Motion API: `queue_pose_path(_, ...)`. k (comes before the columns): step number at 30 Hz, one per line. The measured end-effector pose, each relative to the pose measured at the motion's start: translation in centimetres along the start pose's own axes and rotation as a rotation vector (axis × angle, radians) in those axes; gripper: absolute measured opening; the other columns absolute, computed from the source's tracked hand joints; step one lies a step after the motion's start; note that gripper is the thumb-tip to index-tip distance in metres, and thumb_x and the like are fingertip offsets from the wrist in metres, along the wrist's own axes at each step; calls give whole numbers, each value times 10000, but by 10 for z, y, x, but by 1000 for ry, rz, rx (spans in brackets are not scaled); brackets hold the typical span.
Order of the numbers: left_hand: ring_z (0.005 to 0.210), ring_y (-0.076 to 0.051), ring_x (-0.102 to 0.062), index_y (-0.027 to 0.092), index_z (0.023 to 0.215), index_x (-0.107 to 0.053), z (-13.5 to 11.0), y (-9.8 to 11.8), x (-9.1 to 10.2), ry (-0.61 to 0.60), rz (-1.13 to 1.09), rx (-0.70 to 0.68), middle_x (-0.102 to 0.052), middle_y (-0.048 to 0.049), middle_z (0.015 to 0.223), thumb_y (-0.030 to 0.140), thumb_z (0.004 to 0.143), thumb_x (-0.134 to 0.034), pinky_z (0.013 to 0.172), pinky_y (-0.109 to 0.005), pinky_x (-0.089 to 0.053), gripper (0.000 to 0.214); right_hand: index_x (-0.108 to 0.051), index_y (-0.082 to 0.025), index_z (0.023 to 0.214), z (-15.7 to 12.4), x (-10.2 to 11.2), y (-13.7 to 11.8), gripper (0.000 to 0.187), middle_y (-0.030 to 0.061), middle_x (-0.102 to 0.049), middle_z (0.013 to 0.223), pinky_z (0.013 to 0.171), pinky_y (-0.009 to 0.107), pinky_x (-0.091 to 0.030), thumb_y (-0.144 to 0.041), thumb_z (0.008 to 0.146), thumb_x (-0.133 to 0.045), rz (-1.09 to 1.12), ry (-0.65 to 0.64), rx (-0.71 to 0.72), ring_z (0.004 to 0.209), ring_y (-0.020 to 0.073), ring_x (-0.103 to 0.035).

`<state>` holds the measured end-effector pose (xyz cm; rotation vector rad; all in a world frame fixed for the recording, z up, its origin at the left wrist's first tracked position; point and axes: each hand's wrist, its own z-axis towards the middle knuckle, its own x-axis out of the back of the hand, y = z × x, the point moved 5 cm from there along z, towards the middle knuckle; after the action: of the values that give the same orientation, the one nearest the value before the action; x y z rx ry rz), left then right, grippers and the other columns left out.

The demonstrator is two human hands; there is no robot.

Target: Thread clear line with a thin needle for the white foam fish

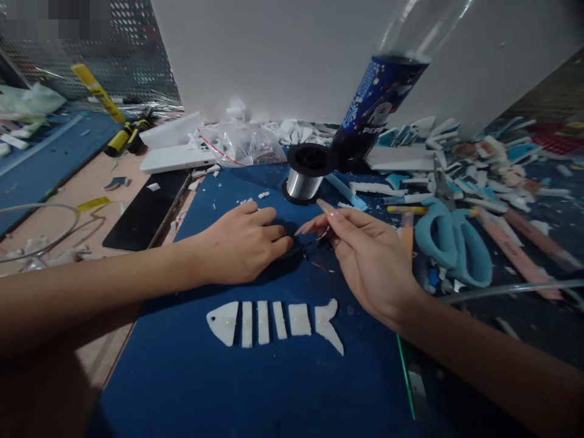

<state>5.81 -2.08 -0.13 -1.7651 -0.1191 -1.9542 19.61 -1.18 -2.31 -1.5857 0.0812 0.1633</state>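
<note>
Left hand: the left hand (pixel 241 243) lies palm down on the blue mat (pixel 283 377), fingers (pixel 274 234) curled together and pressing on something small and dark at their tips, seemingly to pin it flat; what it is I cannot tell.
Right hand: the right hand (pixel 369 255) faces it, thumb and forefinger pinched on a thin strand (pixel 319 234), the other fingers spread apart, likely to keep the strand taut.
Strand: it runs between the two sets of fingertips; a short red-marked length lies on the mat just below them.
Spool: a spool of silvery line (pixel 305 173) stands upright just beyond the fingers, within easy reach for drawing off more.
Foam fish: six white pieces (pixel 274 322) are laid in a row in fish shape, nearer the person than the fingers, small gaps between them, keeping their order.
Scissors: teal-handled scissors (pixel 451 243) lie right of the right fingers.
Bottle: a dark Pepsi bottle (pixel 378 103) stands beyond the spool.
Tabletop: a tabletop (pixel 91 182) littered with white and blue offcuts (pixel 460 164), markers at far left.
Room: white wall behind; perforated metal panel at upper left.
</note>
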Motion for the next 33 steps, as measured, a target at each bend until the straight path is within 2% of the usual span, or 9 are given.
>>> queue_pose_path(6,645,-189,-471,144,840,-584,-1,1,0,-36,1,-17,-613,-30,662,158,811,-520,569,-316,-270,72,-683,-193,669,0,-1,-1,216,27,-660,738,758,303,-464,-271,839,-575,-20,0,6,738,137,-578)
queue_pose_path(9,625,-163,-446,141,718,-531,-2,-8,4,45,-132,58,-542,-31,612,152,849,-452,561,-293,-288,153,-684,-205,668,0,0,-2,216,15,-657,725,760,300,-465,-271,843,-577,-14,-7,34,746,138,-587)
queue_pose_path(11,574,-127,-407,153,661,-468,-6,-24,10,185,-388,260,-467,-6,584,173,881,-404,529,-259,-290,229,-688,-218,682,-1,-1,-2,220,5,-660,740,770,297,-460,-266,859,-565,-23,-35,73,767,136,-594)
queue_pose_path(14,492,-82,-341,167,651,-418,-16,-43,7,434,-956,607,-388,29,569,264,922,-358,467,-221,-266,294,-690,-234,707,-3,-2,-5,233,-9,-666,760,769,285,-450,-265,883,-540,-79,-70,129,766,124,-593)
queue_pose_path(16,494,-75,-350,170,662,-422,-20,-43,0,551,-1297,707,-397,29,587,307,919,-380,466,-215,-276,294,-685,-239,707,-4,-2,-7,235,-14,-662,753,728,278,-452,-267,887,-536,-118,-71,144,747,121,-588)
queue_pose_path(19,520,-75,-367,168,673,-446,-23,-35,-10,632,-1582,762,-401,27,605,307,904,-430,483,-214,-292,270,-679,-248,724,-7,-4,-10,221,-17,-653,739,679,283,-455,-264,888,-533,-166,-87,159,731,129,-590)
queue_pose_path(23,504,-68,-338,163,666,-459,-24,-24,-14,595,-1672,804,-393,31,588,314,908,-431,460,-206,-271,286,-673,-243,744,-9,-7,-16,221,-9,-648,743,777,316,-462,-234,896,-513,-225,-112,225,730,134,-601)
queue_pose_path(27,477,-49,-313,156,671,-445,-20,-17,-14,415,-1696,790,-395,41,570,309,923,-398,435,-177,-260,298,-660,-216,735,-12,-10,-20,235,-1,-640,744,961,348,-390,-216,903,-495,-319,-134,296,743,127,-595)
queue_pose_path(33,474,-36,-346,145,656,-434,-14,-11,-11,243,-1715,675,-409,46,559,260,934,-361,453,-154,-303,309,-643,-211,756,-19,-14,-25,208,7,-633,756,853,351,-431,-193,901,-496,-435,-202,389,796,150,-572)
